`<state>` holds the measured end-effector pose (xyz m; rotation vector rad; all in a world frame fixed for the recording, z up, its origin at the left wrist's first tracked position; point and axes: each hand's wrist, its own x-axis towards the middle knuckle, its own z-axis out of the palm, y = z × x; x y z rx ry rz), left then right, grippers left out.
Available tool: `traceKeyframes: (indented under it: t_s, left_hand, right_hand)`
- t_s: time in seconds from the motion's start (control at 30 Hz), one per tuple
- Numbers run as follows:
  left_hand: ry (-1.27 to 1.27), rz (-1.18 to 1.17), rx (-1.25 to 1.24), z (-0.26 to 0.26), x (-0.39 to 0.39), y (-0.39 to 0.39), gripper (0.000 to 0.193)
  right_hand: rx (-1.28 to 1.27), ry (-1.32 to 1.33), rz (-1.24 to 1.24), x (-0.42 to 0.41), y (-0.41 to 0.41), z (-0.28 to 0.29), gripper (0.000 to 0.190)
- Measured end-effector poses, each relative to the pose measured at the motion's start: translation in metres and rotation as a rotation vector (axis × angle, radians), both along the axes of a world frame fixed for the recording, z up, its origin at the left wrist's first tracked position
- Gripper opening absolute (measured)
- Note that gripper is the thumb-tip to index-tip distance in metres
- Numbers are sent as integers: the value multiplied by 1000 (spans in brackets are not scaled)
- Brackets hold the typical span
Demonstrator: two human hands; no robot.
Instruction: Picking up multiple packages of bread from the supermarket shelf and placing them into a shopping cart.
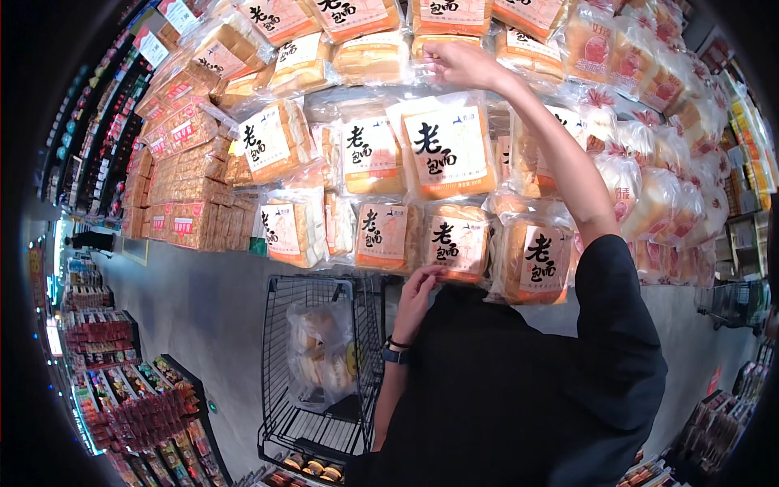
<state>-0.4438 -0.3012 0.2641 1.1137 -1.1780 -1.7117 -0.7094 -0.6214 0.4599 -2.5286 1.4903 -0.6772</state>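
My right hand [461,64] reaches forward over the display, its curled fingers at the front of a wrapped bread loaf [447,44] in the back row. Whether the fingers pinch the plastic cannot be seen. Lower down, my left hand [415,302], with a watch on its wrist, has its bent fingertips against the lower edge of a bagged loaf [457,243] in the front row. Between the hands, a larger-looking loaf package [449,149] stands upright with a white printed label. Another bagged loaf [538,259] is right of my left hand.
A black wire shopping cart [268,365] stands left of my body, holding a clear bag of round buns [322,356]. Stacked packaged pastries [195,213] fill the display's left side. Tied bread bags [657,195] crowd its right side. Snack shelves [134,402] stand at lower left.
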Motion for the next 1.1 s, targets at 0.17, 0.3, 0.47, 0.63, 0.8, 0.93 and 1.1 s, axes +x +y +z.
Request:
traceKeyframes:
  t_s: [0.17, 0.3, 0.47, 0.63, 0.8, 0.93, 1.1]
  left_hand:
    - [58, -38, 8, -4, 6, 0, 30]
    - [61, 26, -9, -2, 21, 4, 29]
    - [133, 146, 23, 1, 50, 12, 31]
    - [634, 407, 11, 1, 78, 18, 48]
    - [944, 619, 58, 21, 109, 57, 55]
    - [1292, 588, 189, 1, 135, 82, 57]
    - [1265, 808, 151, -12, 163, 124, 54]
  right_hand:
    - [-116, -100, 91, 24, 43, 28, 7]
    - [-157, -22, 127, 46, 98, 58, 6]
    - [-104, -232, 198, 75, 135, 69, 9]
    - [459, -731, 412, 115, 151, 63, 10]
    - [802, -755, 428, 171, 149, 13, 13]
    - [935, -626, 404, 216, 156, -16, 11]
    - [1059, -466, 545, 272, 171, -38, 16]
